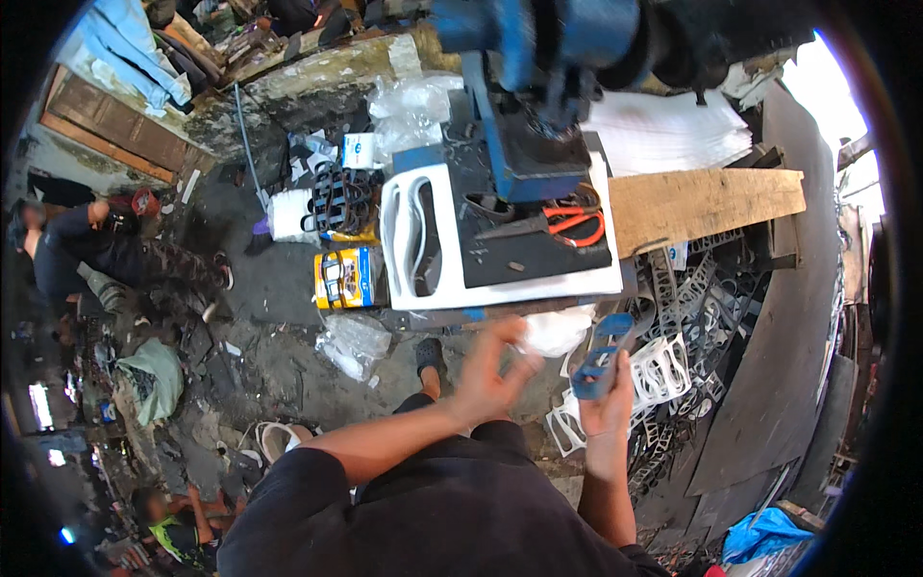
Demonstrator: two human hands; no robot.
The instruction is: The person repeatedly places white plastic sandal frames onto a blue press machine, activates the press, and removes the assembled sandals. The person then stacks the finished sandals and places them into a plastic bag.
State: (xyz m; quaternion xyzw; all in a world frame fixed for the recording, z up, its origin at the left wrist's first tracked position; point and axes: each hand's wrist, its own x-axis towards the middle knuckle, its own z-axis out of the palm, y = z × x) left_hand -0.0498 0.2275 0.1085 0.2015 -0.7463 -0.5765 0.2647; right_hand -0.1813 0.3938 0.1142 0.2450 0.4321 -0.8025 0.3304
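Observation:
My right hand [608, 402] grips a blue-grey, sole-shaped piece with cut-outs [609, 358] and holds it upright in front of my body. To its left, my left hand [488, 377] is raised, slightly blurred, with its fingers apart and nothing visible between them. Both hands are just short of the work table's near edge. On the table a white sheet with a long cut-out [404, 231] lies partly under a black sheet [500, 264]. Orange-handled scissors [567, 226] rest on the black sheet, below the blue press head [538, 173].
A wooden plank [707, 207] juts right from the table, above a heap of cut-out scraps [673, 370]. Left of the table lie a yellow-blue pack [344, 278], black strap pieces [343, 202] and plastic bags [356, 344]. Two other people [72, 250] are at the left.

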